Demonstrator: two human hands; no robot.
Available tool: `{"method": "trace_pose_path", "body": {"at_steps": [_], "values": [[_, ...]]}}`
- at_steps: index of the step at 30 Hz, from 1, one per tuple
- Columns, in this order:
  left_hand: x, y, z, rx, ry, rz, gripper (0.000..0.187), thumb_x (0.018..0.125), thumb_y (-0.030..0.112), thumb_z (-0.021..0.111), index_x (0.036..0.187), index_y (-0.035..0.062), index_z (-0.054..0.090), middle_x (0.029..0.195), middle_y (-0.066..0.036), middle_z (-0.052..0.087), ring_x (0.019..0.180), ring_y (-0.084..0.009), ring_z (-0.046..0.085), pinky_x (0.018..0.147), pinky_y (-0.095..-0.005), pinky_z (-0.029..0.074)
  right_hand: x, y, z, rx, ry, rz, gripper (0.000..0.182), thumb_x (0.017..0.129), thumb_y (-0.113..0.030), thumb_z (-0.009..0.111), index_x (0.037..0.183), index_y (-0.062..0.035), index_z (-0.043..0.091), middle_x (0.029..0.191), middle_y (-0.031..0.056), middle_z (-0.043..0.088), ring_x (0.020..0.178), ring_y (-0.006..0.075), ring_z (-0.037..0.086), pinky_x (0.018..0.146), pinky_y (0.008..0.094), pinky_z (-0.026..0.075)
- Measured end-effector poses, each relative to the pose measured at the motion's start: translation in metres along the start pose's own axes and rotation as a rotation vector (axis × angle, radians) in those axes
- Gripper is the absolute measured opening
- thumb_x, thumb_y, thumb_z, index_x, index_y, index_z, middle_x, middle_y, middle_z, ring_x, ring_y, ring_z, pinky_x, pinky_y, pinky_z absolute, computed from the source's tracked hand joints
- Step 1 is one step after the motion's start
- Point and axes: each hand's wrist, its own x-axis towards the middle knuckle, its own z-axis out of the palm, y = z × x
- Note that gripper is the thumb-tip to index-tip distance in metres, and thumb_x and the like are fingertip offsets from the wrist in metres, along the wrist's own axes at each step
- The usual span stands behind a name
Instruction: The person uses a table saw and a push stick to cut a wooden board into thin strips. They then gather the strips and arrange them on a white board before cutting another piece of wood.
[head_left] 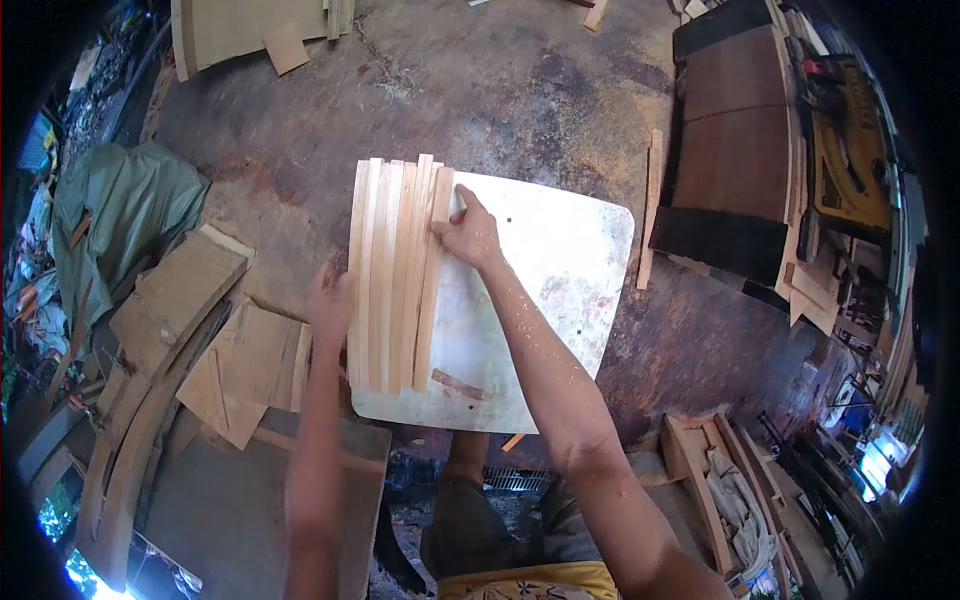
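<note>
Several narrow, slightly curved wooden strips (395,280) lie side by side on a white board (540,270) with rounded corners. Their upper ends are uneven. My right hand (468,230) grips the rightmost strip, its thumb over the top face and its index finger along the outer edge; the other fingers are partly hidden. At the left edge of the row is my left hand (330,300), smeared by motion. Whether it touches the strips cannot be made out. A short brown mark or sliver (460,385) shows on the board below the strips.
Curved wooden pieces (160,330) and flat offcuts (245,370) lie at left, near a green tarp (125,210). On the right stands a dark-ended brown panel (735,130) beside a yellow tool case (850,150). A wooden frame holding cloth (735,500) is at lower right.
</note>
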Motion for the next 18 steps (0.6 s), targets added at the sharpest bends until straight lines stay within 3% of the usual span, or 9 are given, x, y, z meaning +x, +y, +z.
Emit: {"method": "trace_pose_path", "body": {"at_steps": [1, 3, 5, 8, 9, 11, 13, 15, 18], "values": [[-0.021, 0.003, -0.009, -0.118, 0.081, -0.102, 0.053, 0.093, 0.019, 0.064, 0.138, -0.0060, 0.049, 0.133, -0.022, 0.057, 0.120, -0.0298, 0.057, 0.102, -0.0382, 0.044, 0.006, -0.004, -0.005, -0.049, 0.001, -0.043, 0.084, 0.072, -0.022, 0.081, 0.145, -0.0054, 0.044, 0.079, 0.0109, 0.069, 0.076, 0.0222, 0.071, 0.073, 0.0355, 0.057], [-0.066, -0.035, -0.013, -0.039, 0.245, -0.297, 0.052, 0.095, 0.019, 0.061, 0.139, -0.0063, 0.047, 0.135, -0.022, 0.054, 0.122, -0.0321, 0.055, 0.105, -0.0389, 0.042, 0.023, 0.002, 0.000, -0.034, -0.070, 0.027, 0.084, 0.069, -0.024, 0.083, 0.142, -0.0048, 0.046, 0.086, 0.0144, 0.072, 0.086, 0.0274, 0.072, 0.080, 0.0383, 0.057], [-0.117, -0.089, 0.002, -0.178, 0.252, -0.256, 0.049, 0.095, 0.018, 0.062, 0.136, -0.0059, 0.049, 0.135, -0.022, 0.052, 0.122, -0.0338, 0.053, 0.106, -0.0429, 0.041, 0.027, -0.004, 0.000, -0.139, -0.052, 0.029, 0.082, 0.068, -0.024, 0.082, 0.140, -0.0044, 0.048, 0.089, 0.0162, 0.073, 0.088, 0.0298, 0.072, 0.083, 0.0392, 0.056], [-0.167, -0.064, 0.017, -0.230, 0.238, -0.364, 0.047, 0.093, 0.015, 0.063, 0.133, -0.0044, 0.051, 0.137, -0.022, 0.048, 0.124, -0.0373, 0.049, 0.107, -0.0473, 0.038, 0.025, 0.001, 0.008, -0.141, 0.025, 0.085, 0.069, 0.070, -0.023, 0.080, 0.131, -0.0026, 0.055, 0.091, 0.0172, 0.073, 0.089, 0.0311, 0.072, 0.085, 0.0400, 0.056], [-0.170, -0.047, 0.017, -0.105, 0.244, -0.273, 0.047, 0.092, 0.015, 0.064, 0.133, -0.0038, 0.051, 0.135, -0.023, 0.049, 0.123, -0.0388, 0.050, 0.107, -0.0482, 0.038, 0.024, 0.007, 0.012, -0.138, 0.044, 0.120, 0.066, 0.071, -0.022, 0.079, 0.129, -0.0022, 0.056, 0.090, 0.0169, 0.073, 0.089, 0.0312, 0.072, 0.084, 0.0401, 0.056], [-0.154, -0.013, 0.013, 0.152, 0.261, -0.087, 0.048, 0.090, 0.015, 0.065, 0.133, -0.0026, 0.052, 0.130, -0.024, 0.052, 0.120, -0.0419, 0.050, 0.106, -0.0499, 0.038, 0.015, 0.004, 0.013, -0.158, 0.043, 0.164, 0.061, 0.072, -0.021, 0.077, 0.127, -0.0025, 0.057, 0.088, 0.0164, 0.073, 0.087, 0.0315, 0.072, 0.083, 0.0402, 0.056], [-0.107, -0.018, 0.017, 0.155, 0.292, 0.131, 0.048, 0.089, 0.016, 0.066, 0.132, -0.0021, 0.053, 0.124, -0.025, 0.055, 0.116, -0.0430, 0.052, 0.103, -0.0483, 0.041, 0.007, -0.006, 0.015, -0.135, 0.040, 0.163, 0.056, 0.074, -0.018, 0.074, 0.125, -0.0021, 0.059, 0.089, 0.0186, 0.072, 0.088, 0.0335, 0.071, 0.085, 0.0413, 0.055], [-0.050, -0.019, 0.025, 0.214, 0.261, 0.192, 0.046, 0.088, 0.018, 0.068, 0.128, 0.0001, 0.057, 0.117, -0.022, 0.061, 0.113, -0.0391, 0.056, 0.100, -0.0459, 0.042, -0.006, -0.011, 0.012, -0.076, 0.037, 0.141, 0.051, 0.075, -0.015, 0.068, 0.123, -0.0010, 0.061, 0.094, 0.0236, 0.071, 0.093, 0.0373, 0.069, 0.087, 0.0433, 0.054], [-0.001, 0.004, 0.023, -0.013, -0.037, 0.006, 0.040, 0.087, 0.017, 0.069, 0.124, 0.0030, 0.062, 0.114, -0.017, 0.064, 0.107, -0.0306, 0.062, 0.092, -0.0407, 0.048, -0.008, -0.009, 0.013, 0.037, 0.102, 0.126, 0.046, 0.075, -0.017, 0.069, 0.118, -0.0007, 0.065, 0.089, 0.0203, 0.072, 0.088, 0.0347, 0.070, 0.085, 0.0424, 0.055]]}}
